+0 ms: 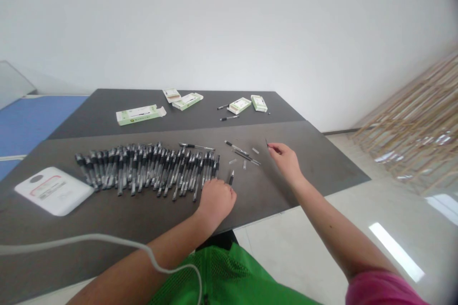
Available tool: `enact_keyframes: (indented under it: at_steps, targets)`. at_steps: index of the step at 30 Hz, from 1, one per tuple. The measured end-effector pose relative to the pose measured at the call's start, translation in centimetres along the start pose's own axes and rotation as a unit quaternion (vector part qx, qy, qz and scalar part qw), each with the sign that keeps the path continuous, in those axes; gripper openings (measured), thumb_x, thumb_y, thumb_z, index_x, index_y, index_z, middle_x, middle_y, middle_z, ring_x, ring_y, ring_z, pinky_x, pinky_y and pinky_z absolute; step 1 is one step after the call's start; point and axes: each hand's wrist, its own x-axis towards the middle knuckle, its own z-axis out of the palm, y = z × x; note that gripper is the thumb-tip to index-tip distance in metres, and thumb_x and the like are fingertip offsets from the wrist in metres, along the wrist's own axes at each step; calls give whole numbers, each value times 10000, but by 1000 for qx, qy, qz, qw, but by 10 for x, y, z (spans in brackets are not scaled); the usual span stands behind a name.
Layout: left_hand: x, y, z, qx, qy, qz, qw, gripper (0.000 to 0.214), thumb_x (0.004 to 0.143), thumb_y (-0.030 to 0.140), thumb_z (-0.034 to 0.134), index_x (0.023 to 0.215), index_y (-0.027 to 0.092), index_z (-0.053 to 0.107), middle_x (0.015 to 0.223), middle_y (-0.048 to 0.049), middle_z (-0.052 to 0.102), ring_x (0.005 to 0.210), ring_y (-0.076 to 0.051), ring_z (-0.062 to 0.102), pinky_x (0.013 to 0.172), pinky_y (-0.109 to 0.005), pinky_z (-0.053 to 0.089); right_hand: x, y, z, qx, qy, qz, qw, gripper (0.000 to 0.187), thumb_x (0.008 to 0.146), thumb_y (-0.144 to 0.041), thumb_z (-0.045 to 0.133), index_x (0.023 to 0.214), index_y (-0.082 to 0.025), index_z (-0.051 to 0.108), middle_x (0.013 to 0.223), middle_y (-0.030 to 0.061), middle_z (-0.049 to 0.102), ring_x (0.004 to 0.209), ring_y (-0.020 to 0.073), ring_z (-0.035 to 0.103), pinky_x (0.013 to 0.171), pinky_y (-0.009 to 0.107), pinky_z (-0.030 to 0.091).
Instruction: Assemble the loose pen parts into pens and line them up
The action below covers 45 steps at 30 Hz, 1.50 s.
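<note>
My left hand [216,202] is closed low over the table, at the right end of a long row of pens [143,167]. From its fingers sticks a pen [232,177], black grip and tip pointing away from me. Over the table to the right, my right hand [286,161] pinches a thin dark stick-like piece [266,142]; its kind is too small to make out. Between the hands lie a pen [236,147], thin dark rods [248,157] and small clear plastic pieces [255,150]. Another pen [196,146] rests just behind the row.
Opened green-and-white pen boxes [140,115] lie at the back left, two more boxes [239,105] at the back right with loose pens [229,117] beside them. A white plastic device [53,191] sits at the left. A white cable [96,237] crosses in front of my left arm.
</note>
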Motion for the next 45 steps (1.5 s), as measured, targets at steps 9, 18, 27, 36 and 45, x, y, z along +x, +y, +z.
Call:
enact_keyframes:
  at_steps: [9,18,27,36,45]
  targets:
    - [13,1,-6,53,-40,-28,997,396,869,334,427,801,91,733,812,-187,696,820,-282,642,716,-371,433,-33,2,16,87,-27,59,994,302,758,-364,562,950,-168,687,866,60,690,741,183,601,736,305,467]
    - [31,-24,-29,-26,42,-29,998,348,914,338,380,1124,168,600,1013,-98,663,925,-206,616,799,-286,436,-43,5,20,160,-18,76,984,330,760,-392,563,995,-181,658,794,37,651,700,164,587,676,267,478]
    - [159,-27,-24,-40,-2,204,978,332,894,230,412,1165,177,597,1173,-93,625,1082,-194,563,913,-264,386,-36,29,11,165,71,133,975,349,728,-353,560,979,-128,647,783,60,658,663,161,591,656,276,484]
    - [218,4,11,-68,-79,270,957,96,671,151,652,746,197,691,824,-48,708,801,-186,645,709,-232,448,-43,37,4,130,99,115,980,355,730,-379,565,965,-141,681,833,72,689,734,191,600,696,309,462]
    - [156,2,-30,-326,6,186,927,309,891,349,430,1083,150,569,1163,-117,641,1012,-168,624,863,-281,472,-54,2,-19,-23,51,-46,997,273,783,-255,519,998,-178,668,800,50,655,701,172,593,711,317,480]
